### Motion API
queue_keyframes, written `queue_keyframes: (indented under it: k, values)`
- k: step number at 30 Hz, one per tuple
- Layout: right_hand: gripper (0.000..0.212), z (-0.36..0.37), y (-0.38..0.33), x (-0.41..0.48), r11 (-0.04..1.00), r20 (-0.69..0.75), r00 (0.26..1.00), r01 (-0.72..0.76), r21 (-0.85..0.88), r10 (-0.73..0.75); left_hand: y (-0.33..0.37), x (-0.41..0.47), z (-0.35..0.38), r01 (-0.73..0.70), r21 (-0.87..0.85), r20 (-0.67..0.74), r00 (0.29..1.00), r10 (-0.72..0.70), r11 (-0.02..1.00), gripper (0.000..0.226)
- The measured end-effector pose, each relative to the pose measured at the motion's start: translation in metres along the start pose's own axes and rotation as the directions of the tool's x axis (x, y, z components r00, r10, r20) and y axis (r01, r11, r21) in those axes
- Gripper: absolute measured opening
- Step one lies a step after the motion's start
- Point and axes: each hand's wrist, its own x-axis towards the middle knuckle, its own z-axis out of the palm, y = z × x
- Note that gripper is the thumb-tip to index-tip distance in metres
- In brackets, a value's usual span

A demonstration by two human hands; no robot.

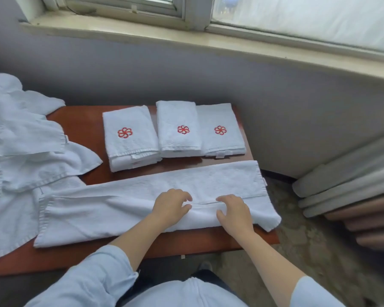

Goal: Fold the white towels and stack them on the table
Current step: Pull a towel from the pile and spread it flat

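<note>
**Both hands pinch the towel's folded edge**

The long towel (111,209) lies across the near side of the table (80,125), its long axis running 9 to 3 o'clock. The left hand (171,207) and right hand (233,212) sit side by side right of centre, their curled fingers pinching the fold. Most of the cloth stretches toward 9 o'clock, so the left hand is nearer the long end. The folded stacks (177,140) lie at 12 o'clock.

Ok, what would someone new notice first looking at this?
Probably the three folded towels with red flower emblems, lined up along the far side of the table. Next, the long towel stretched across the near side, with the left hand and right hand pinching its folded edge at the middle. A heap of unfolded towels spills over the table's left end.
</note>
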Motion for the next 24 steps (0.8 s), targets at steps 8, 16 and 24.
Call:
queue_keyframes:
  k: [8, 16, 24]
  values:
    - [0.042, -0.023, 0.07, 0.002, 0.993, 0.138, 0.99, 0.022, -0.119, -0.005, 0.053, 0.024, 0.035, 0.084, 0.117, 0.027, 0.996, -0.088, 0.99, 0.033]
    - [0.032, -0.026, 0.087, 0.013, 0.981, 0.109, 0.993, 0.058, -0.184, -0.038, 0.059, 0.028, 0.044, 0.207, 0.31, 0.059, 0.97, -0.236, 0.928, 0.027]
    - [0.026, -0.057, 0.082, 0.053, 0.998, -0.084, 0.995, -0.054, -0.028, 0.051, 0.058, 0.045, 0.026, 0.257, 0.127, -0.039, 0.966, -0.254, 0.958, 0.01]
